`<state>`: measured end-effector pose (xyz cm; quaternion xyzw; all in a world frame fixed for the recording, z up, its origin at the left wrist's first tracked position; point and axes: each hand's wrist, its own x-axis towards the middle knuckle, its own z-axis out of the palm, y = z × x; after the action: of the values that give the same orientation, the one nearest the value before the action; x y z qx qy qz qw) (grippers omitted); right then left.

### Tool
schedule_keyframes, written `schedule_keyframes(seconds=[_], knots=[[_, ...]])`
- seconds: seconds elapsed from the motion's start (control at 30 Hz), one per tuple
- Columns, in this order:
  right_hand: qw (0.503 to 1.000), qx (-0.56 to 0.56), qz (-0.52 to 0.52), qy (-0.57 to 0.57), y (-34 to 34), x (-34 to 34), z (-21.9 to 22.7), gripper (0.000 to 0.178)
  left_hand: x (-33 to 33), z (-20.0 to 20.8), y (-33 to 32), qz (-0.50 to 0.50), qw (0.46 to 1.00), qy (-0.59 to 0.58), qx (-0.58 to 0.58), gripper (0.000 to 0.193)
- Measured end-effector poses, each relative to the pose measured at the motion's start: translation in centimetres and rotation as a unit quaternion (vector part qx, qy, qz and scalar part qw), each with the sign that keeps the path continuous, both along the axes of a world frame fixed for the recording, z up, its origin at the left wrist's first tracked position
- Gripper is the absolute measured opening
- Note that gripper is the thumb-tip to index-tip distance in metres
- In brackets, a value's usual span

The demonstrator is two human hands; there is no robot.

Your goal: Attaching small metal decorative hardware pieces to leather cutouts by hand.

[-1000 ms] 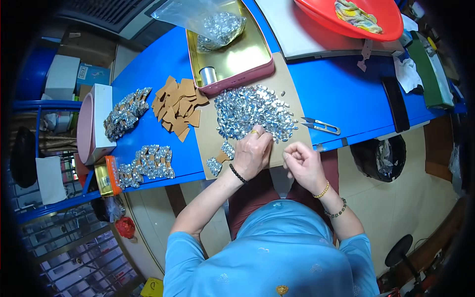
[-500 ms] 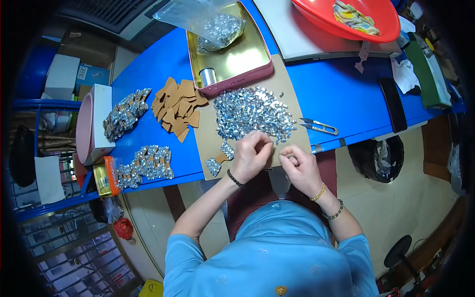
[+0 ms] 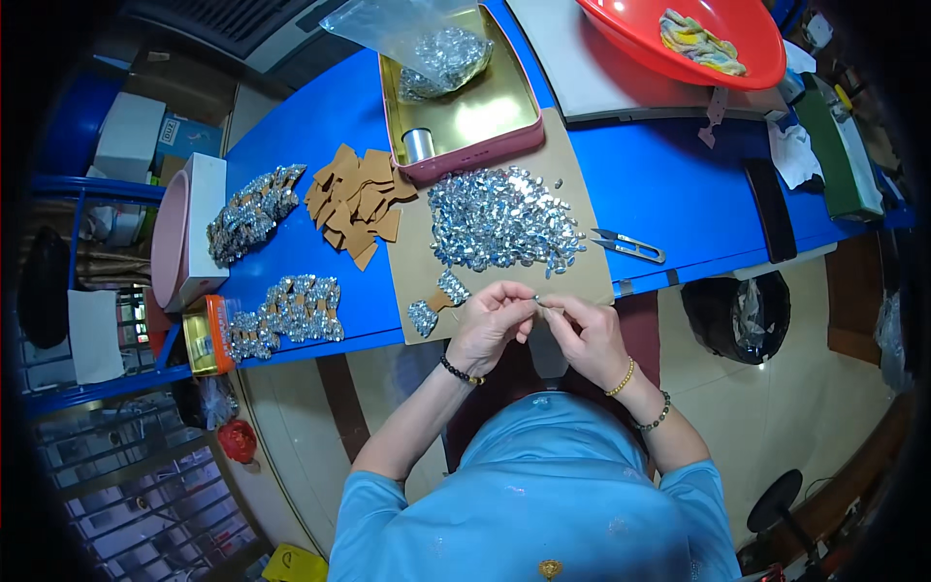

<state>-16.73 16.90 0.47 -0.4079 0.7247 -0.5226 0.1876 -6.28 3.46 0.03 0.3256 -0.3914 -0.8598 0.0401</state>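
Observation:
My left hand pinches a tiny shiny bit, apparently a rhinestone, between thumb and forefinger. Against it, my right hand is closed in a pinch too; what lies in its fingers is too small to make out. Both hands are above the near edge of the brown board. Just beyond them spreads a heap of silver rhinestones. Left of my left hand lies a bow-shaped tan piece, its two ends covered with stones and its middle bare.
Thread snips lie right of the heap. Tan cut-outs and stone-covered bows occupy the left. Behind stands a pink-rimmed tin holding a thread spool and a bag of stones. A red basin is far right.
My left hand has come away from the near edge of the heap and turned toward the right hand. The fingertips of both hands now meet. The view has shifted slightly.

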Motion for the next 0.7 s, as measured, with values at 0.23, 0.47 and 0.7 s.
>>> schedule_keyframes(seconds=[0.23, 0.47, 0.7], knots=[[1.000, 0.001, 0.001, 0.015, 0.3, 0.5, 0.5, 0.011, 0.6, 0.4, 0.5, 0.007, 1.000, 0.019, 0.002, 0.014], [0.999, 0.022, 0.004, -0.026, 0.8, 1.1, 0.6, 0.007, 1.1, 0.8, 1.2, 0.011, 1.000, 0.014, -0.011, 0.013], [0.995, 0.038, 0.023, -0.085, 1.3, 1.6, 0.6, 0.008, 1.5, 1.3, 1.7, -0.009, 0.999, -0.006, -0.040, 0.012]])
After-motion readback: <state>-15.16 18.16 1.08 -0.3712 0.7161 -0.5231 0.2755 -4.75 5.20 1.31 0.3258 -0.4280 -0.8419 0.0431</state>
